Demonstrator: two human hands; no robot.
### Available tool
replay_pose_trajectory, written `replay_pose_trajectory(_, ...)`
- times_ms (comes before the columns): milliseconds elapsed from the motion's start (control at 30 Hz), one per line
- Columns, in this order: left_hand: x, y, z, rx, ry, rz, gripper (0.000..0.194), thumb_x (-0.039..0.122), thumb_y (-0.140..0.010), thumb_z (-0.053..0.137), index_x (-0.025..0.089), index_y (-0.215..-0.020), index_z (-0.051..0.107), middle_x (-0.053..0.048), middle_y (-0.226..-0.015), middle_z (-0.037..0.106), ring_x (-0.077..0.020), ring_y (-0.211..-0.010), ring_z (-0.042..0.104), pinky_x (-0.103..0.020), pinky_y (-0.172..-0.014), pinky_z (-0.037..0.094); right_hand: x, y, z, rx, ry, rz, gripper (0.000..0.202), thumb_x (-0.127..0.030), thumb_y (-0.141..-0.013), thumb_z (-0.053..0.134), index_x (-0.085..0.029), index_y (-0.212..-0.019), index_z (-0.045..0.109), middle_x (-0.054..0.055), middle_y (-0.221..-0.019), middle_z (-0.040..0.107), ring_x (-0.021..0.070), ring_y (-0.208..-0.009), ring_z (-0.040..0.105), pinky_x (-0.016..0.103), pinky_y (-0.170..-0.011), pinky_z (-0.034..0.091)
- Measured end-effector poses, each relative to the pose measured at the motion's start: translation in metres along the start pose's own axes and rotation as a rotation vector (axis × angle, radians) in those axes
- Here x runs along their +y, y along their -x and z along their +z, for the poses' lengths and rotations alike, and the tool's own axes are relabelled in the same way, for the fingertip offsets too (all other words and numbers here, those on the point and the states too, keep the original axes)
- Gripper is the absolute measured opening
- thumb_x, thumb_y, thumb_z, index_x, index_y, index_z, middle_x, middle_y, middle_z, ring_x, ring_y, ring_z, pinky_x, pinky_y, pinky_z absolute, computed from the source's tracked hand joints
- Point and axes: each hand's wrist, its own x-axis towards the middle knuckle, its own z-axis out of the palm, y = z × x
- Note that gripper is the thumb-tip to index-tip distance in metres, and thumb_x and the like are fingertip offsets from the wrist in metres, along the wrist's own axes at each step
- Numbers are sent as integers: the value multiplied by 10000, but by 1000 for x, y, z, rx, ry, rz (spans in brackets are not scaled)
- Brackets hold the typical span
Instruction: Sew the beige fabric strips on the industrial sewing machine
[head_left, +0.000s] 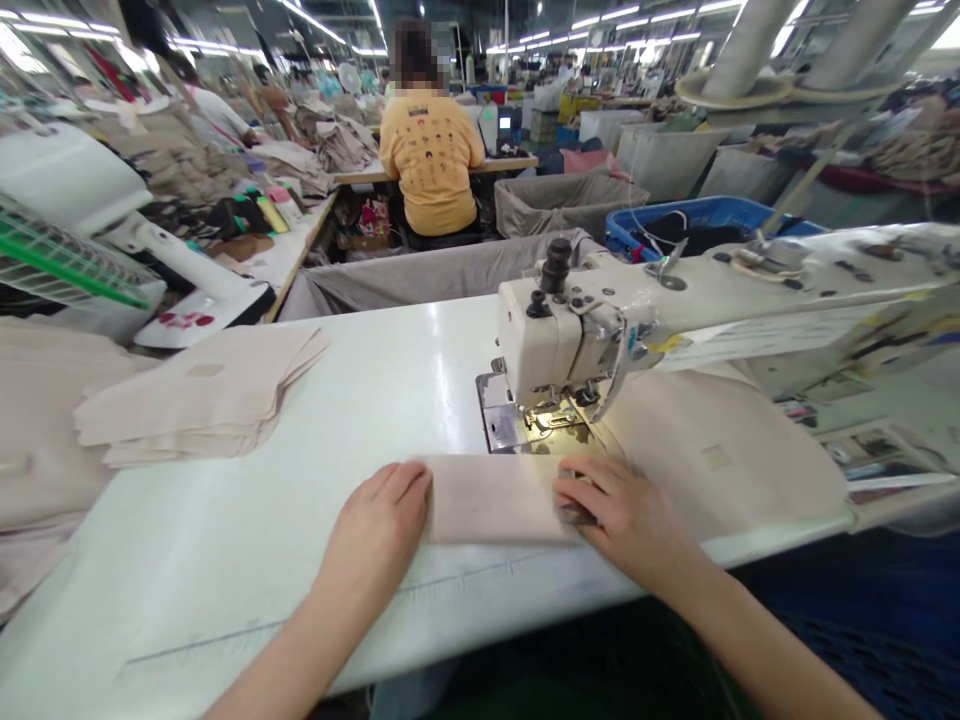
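A folded beige fabric piece lies flat on the white table at its front edge, just before the sewing machine. My left hand grips the left end of the fabric, fingers closed together. At the other end, my right hand has its fingers bent over the fabric. A small dark metal tool shows under those fingers; its exact kind is partly hidden. The lit needle plate is just beyond the fabric. To the right, a larger beige panel with a small square patch lies beside the machine.
Stacked beige panels lie at the left of the table, near a white fan. A cloth-lined bin stands behind the table, with a blue basket to its right. A person in a yellow shirt sits ahead, facing away.
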Motion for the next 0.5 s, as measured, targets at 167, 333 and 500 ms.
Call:
replay_pose_trajectory(167,7,-67,-3,-269,-62,-130,255,343,-972,498,145,-992,657,-147,-1001,694,-289,-909,671,-436,-832,539,-9,-6,7,39,-44,90,127,-208,-926,615,-200,-1045,657,94,-1092,704,233,-946,682,334,-768,562)
replay_pose_trajectory(333,19,-118,19,-306,-43,-71,450,484,-975,512,181,-1306,534,-207,-1453,495,-372,-1383,421,-629,-1099,330,-23,-9,17,79,-60,161,138,-224,-924,616,-201,-1055,650,104,-1157,684,243,-956,688,345,-759,565)
replay_pose_trajectory(500,0,-140,38,-325,97,98,466,483,-968,519,242,-1367,525,-135,-1466,511,-327,-1398,407,-561,-1159,271,-27,-9,25,116,-70,175,139,-217,-937,570,-197,-1061,631,107,-1140,695,242,-967,685,337,-754,563)
